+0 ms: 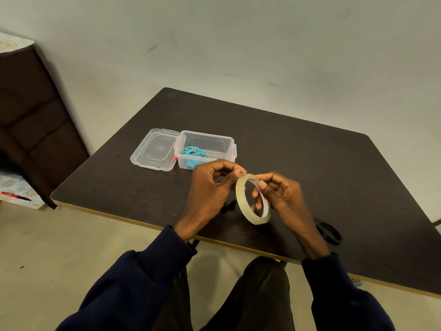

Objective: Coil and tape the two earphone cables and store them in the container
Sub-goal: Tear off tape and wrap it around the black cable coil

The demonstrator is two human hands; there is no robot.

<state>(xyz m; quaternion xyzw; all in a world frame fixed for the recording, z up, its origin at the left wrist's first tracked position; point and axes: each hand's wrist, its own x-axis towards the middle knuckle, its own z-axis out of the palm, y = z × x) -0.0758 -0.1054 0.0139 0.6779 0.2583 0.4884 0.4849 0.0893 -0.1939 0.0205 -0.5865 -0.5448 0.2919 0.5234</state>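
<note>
A clear tape roll [241, 199] is held above the dark table [310, 163]. My right hand [279, 194] grips the roll, fingers through its hole and thumb on its rim. My left hand [212, 185] pinches at the top edge of the roll with thumb and fingertips. A coiled turquoise earphone cable [194, 151] lies inside the open clear container [205, 137]. Black earphone parts [228, 207] show on the table under my hands, mostly hidden.
The container's clear lid [155, 149] lies flat, hinged to its left side. Black scissors [330, 234] rest near the table's front edge on the right. A dark brown cabinet [35, 127] stands to the left by the wall.
</note>
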